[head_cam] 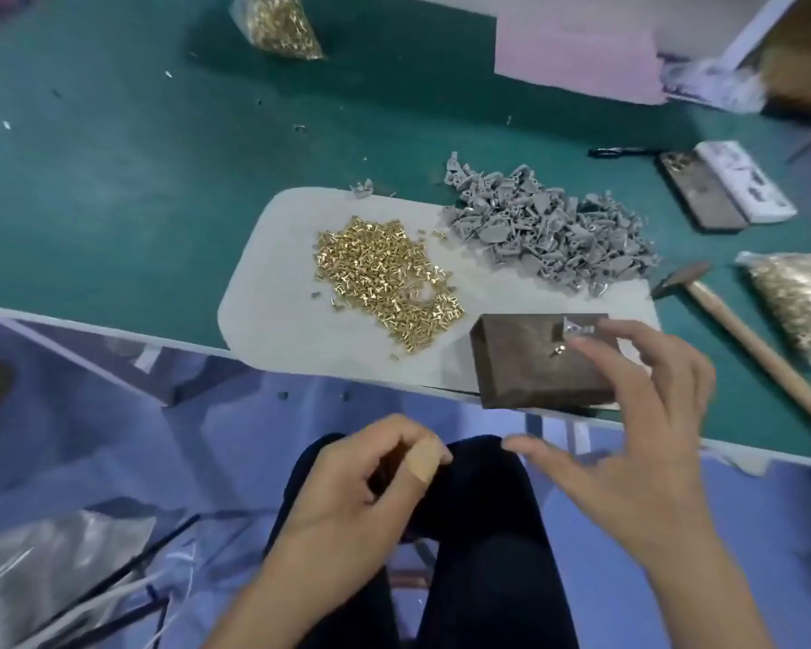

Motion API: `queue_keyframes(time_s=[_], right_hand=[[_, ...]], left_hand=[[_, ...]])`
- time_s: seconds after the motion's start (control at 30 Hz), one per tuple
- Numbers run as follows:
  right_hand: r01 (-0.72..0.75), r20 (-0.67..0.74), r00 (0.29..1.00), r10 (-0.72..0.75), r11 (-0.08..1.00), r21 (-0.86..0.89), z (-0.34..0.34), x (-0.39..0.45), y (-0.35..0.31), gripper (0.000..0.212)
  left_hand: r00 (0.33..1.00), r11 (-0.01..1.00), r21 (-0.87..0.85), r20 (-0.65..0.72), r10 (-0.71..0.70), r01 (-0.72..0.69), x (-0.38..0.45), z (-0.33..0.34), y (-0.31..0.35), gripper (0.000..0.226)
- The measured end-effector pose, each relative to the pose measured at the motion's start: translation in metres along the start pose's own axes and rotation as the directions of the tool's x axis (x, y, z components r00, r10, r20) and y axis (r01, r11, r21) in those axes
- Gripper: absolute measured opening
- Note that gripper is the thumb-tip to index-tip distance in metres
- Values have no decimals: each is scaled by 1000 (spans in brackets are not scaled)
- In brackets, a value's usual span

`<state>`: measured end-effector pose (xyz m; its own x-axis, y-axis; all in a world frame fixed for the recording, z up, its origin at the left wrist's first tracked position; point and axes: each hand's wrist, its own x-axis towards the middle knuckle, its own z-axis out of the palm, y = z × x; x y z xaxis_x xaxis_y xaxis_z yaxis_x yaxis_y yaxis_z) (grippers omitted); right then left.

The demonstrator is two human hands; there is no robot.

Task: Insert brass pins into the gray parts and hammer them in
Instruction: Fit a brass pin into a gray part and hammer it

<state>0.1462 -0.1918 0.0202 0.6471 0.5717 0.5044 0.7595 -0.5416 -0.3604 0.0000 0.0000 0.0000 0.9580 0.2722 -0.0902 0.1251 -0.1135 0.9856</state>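
1. Green table (113, 189) fills the top of the view, its pale edge running across; below it a blue-grey floor and the person's dark trousers.
2. A white mat (272, 320) lies at the table's near edge, and everything in play sits on it or just beside it.
3. One heap of brass pins (380, 274) on the mat's left half; one heap of gray parts (548, 231) at its far right corner, spilling onto the green.
4. One dark block (530, 363) at the mat's near right, with one gray part (577, 329) and a single pin (558, 351) lying on top.
5. One hammer (745, 334) lies right of the block, untouched.
6. Two bags of pins: far bag (277, 23) and right bag (801, 306).
7. No writing is readable anywhere.
8. Left hand (371, 489) hangs over the lap, fingers curled, a plaster on one; whether it holds anything, I can't tell.
9. Right hand (628, 437) is spread and relaxed, holding nothing, fingertips just over the block's right end.
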Motion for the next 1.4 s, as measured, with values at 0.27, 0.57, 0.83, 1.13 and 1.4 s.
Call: queue_keyframes(time_s=[0.27, 0.57, 0.83, 1.13, 1.4], right_hand=[[-307, 413, 873, 258, 950, 56, -7, 41, 38, 127], [-400, 392, 868, 305, 897, 186, 10, 46, 54, 120], [-312, -2, 949, 316, 938, 149, -19, 41, 110, 29], [-278, 96, 960, 262, 879, 388, -9, 42, 99, 11], [-353, 88, 936, 341, 901, 252, 6, 54, 69, 7]], left_hand=[[987, 967, 208, -32, 154, -145, 48, -12, 10, 16], [982, 897, 404, 20, 187, -179, 88, 23, 7, 48], [940, 718, 659, -49, 338, -223, 120, 61, 39, 27], [942, 604, 786, -90, 322, -131, 134, 78, 58, 10], [928, 638, 755, -111, 355, -153, 132, 74, 53, 5]])
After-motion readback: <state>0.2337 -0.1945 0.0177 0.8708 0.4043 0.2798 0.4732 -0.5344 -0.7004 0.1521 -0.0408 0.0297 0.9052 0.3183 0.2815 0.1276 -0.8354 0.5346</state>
